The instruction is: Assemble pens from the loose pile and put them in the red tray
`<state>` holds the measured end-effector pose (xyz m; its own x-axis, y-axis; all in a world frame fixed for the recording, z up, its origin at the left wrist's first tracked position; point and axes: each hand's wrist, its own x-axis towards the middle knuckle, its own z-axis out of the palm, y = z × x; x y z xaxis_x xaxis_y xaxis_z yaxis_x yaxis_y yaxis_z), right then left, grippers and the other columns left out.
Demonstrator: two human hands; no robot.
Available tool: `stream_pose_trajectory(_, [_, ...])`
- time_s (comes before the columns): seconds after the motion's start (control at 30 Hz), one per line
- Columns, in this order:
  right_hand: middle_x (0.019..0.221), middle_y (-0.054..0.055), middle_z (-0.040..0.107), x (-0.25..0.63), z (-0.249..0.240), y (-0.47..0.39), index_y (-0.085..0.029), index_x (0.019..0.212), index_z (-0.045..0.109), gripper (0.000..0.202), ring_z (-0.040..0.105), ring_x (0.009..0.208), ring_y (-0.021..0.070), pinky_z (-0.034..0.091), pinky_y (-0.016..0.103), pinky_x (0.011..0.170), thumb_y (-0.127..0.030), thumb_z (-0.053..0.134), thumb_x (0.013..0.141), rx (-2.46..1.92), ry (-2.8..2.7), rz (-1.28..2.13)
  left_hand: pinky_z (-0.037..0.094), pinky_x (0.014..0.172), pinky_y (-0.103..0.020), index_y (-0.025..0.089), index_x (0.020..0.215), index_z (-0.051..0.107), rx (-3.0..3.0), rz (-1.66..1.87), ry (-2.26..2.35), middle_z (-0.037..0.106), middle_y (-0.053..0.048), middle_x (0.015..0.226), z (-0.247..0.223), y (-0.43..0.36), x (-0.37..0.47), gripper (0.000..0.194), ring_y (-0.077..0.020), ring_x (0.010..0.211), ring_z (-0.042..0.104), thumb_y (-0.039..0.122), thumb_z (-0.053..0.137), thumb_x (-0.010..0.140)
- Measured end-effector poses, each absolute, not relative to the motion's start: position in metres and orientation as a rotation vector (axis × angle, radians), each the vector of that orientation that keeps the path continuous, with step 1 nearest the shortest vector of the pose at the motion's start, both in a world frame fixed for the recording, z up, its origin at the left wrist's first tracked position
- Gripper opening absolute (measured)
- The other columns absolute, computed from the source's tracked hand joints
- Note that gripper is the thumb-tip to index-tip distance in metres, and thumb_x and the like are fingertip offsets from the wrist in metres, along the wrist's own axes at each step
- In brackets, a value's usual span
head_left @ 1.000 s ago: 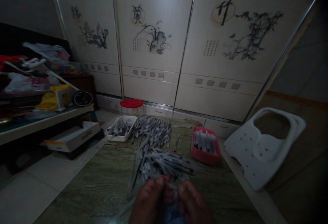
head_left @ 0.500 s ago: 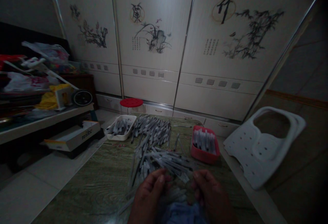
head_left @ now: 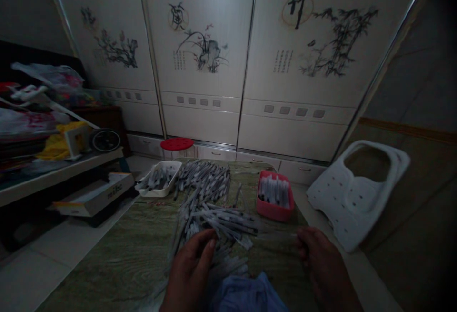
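Note:
A large heap of pens [head_left: 203, 178], with clear and grey barrels and some black ends, spreads over the wood-patterned table [head_left: 117, 259]. My right hand [head_left: 323, 259], right of the heap, pinches the end of a translucent pen [head_left: 278, 236] that points left and is smeared by motion. At the heap's near edge, my left hand [head_left: 193, 266] has its thumb and fingers curled together; what they hold is hidden. Between my wrists lies blue cloth [head_left: 246, 293]. More pens stand packed in a pink container [head_left: 274, 213], beyond my right hand.
A white tray [head_left: 160, 191] of pens sits at the table's far left corner. Behind are a red stool [head_left: 176, 144] and painted cabinet doors [head_left: 200, 124]. A white plastic folding seat [head_left: 357, 202] stands on the right. To the left, a shoebox [head_left: 96, 197] lies under a cluttered bench [head_left: 64, 169].
My right hand has moved right, away from my left hand, drawing the translucent pen with it. My left hand stays near the heap. The whole view has shifted slightly.

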<state>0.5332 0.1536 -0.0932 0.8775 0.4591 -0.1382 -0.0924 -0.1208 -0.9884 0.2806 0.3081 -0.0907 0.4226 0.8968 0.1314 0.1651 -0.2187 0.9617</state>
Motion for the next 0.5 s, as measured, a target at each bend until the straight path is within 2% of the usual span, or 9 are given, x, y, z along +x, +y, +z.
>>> stream_pose_trajectory(0.17, [0.065, -0.004, 0.06, 0.544, -0.091, 0.145, -0.02, 0.082, 0.062, 0.026, 0.05, 0.057, 0.0131, 0.039, 0.025, 0.052, -0.046, 0.062, 0.087, -1.701, -0.274, 0.41, 0.054, 0.09, -0.039, 0.025, 0.113, 0.076, 1.89, 0.857, 0.899, 0.076, -0.011, 0.117, -0.095, 0.303, 0.293, 0.033, -0.0309, 0.108, 0.068, 0.045, 0.062, 0.091])
stream_pose_trajectory(0.37, [0.063, -0.004, 0.062, 0.553, -0.097, 0.138, -0.021, 0.083, 0.063, 0.028, 0.054, 0.057, 0.0155, 0.04, 0.026, 0.052, -0.048, 0.062, 0.084, -1.704, -0.258, 0.377, 0.048, 0.1, -0.041, 0.024, 0.118, 0.072, 2.196, 0.675, 0.809, 0.073, -0.012, 0.121, -0.09, 0.3, 0.327, 0.032, -0.0289, 0.113, 0.066, 0.038, 0.054, 0.096])
stream_pose_trajectory(0.5, [0.059, -0.004, 0.062, 0.56, -0.098, 0.133, -0.021, 0.082, 0.064, 0.027, 0.055, 0.055, 0.0167, 0.04, 0.027, 0.051, -0.048, 0.064, 0.081, -1.712, -0.271, 0.354, 0.046, 0.1, -0.037, 0.024, 0.118, 0.07, 2.469, 0.549, 0.768, 0.071, -0.01, 0.12, -0.077, 0.301, 0.359, 0.03, -0.0261, 0.117, 0.063, 0.026, 0.05, 0.095])
